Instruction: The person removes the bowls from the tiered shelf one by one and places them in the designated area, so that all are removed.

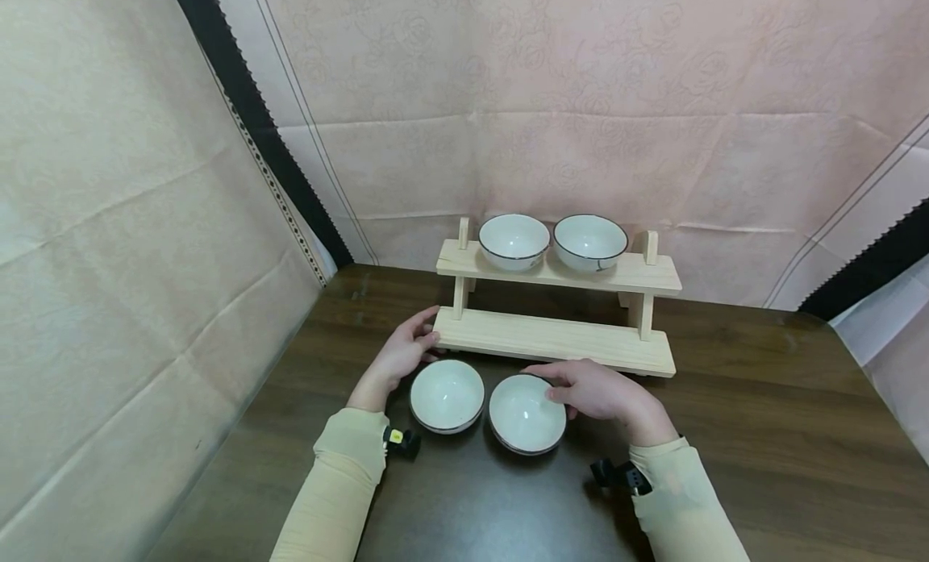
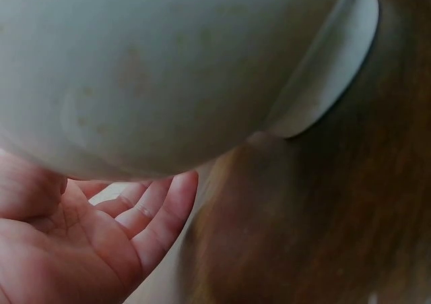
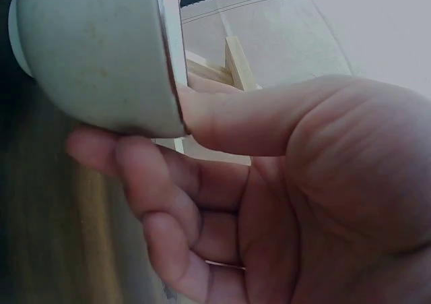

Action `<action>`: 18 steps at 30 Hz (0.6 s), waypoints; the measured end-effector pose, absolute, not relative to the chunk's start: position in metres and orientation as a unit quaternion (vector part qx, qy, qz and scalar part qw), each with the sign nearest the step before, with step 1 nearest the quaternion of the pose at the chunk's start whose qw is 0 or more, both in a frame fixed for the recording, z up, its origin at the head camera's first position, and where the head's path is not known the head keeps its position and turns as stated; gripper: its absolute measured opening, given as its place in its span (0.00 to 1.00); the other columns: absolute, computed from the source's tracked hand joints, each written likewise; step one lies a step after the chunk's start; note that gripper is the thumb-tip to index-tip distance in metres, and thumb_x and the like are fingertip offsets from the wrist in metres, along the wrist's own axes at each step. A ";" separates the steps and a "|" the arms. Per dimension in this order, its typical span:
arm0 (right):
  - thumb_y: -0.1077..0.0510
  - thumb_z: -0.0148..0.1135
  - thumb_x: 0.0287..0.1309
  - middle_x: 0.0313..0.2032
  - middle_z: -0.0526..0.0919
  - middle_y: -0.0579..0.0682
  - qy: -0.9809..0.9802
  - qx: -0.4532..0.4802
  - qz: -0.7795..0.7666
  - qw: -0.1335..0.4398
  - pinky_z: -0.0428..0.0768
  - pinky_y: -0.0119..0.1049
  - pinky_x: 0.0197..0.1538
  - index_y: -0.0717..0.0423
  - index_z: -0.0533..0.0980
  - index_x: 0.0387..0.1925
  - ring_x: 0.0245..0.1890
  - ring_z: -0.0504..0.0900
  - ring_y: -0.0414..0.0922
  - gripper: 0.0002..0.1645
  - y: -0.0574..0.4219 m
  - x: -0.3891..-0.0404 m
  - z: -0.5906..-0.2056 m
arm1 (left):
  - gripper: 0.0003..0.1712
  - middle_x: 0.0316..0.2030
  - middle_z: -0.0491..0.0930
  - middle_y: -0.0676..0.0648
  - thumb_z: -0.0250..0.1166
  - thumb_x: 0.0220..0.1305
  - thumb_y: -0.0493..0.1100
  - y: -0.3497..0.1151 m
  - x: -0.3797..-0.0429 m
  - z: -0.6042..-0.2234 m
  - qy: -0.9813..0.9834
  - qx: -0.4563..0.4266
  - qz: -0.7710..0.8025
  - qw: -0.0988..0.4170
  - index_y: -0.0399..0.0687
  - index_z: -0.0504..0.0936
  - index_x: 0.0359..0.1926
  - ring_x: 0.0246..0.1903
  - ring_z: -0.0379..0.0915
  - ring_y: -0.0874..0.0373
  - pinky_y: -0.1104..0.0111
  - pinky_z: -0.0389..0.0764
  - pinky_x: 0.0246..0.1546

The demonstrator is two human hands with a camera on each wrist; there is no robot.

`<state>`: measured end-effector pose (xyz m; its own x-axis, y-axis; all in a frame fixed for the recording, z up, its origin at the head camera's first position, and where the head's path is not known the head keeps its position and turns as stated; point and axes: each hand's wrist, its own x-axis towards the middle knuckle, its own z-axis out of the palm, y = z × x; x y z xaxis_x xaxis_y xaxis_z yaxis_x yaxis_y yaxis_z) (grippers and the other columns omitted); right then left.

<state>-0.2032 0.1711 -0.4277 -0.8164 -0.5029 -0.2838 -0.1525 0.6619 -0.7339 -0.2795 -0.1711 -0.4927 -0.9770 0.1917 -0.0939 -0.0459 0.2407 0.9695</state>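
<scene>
Front R bowl, white inside w/ a dark rim, stands mouth up in my R hand. My R thumb laps over the rim and my fingers lie against the outer wall, so the bowl's side is pinched btwn them; R-wrist view gives the same grip close up. Location: in front of the wooden rack, just beside front L bowl; whether its base touches the brown table, I can't tell. My L hand is at the L end of the lower shelf, thumb at the front corner, fingers slightly bent; can't tell if they pinch the board or only touch it. In L-wrist view a bowl's wall hides part of that hand. Upper shelf: back L bowl and back R bowl, side by side, mouths up, btwn the end posts. Bkgd: pale cloth w/ dark bands, L and R. My sleeves are pale, too.
</scene>
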 end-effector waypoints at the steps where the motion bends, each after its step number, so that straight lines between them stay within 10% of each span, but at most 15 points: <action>1: 0.62 0.63 0.76 0.41 0.84 0.48 0.879 -0.187 -0.369 0.238 0.77 0.43 0.36 0.46 0.78 0.73 0.29 0.81 0.49 0.28 0.171 -0.204 -0.428 | 0.32 0.59 0.78 0.36 0.55 0.83 0.36 -0.171 -0.280 -0.493 0.782 0.047 0.614 0.097 0.52 0.64 0.82 0.50 0.84 0.44 0.56 0.86 0.50; 18: 0.59 0.65 0.75 0.36 0.85 0.47 0.875 -0.195 -0.380 0.228 0.79 0.43 0.36 0.45 0.79 0.71 0.29 0.82 0.47 0.26 0.172 -0.206 -0.432 | 0.31 0.58 0.78 0.36 0.55 0.84 0.36 -0.170 -0.278 -0.491 0.786 0.043 0.609 0.095 0.52 0.65 0.82 0.50 0.84 0.45 0.56 0.86 0.49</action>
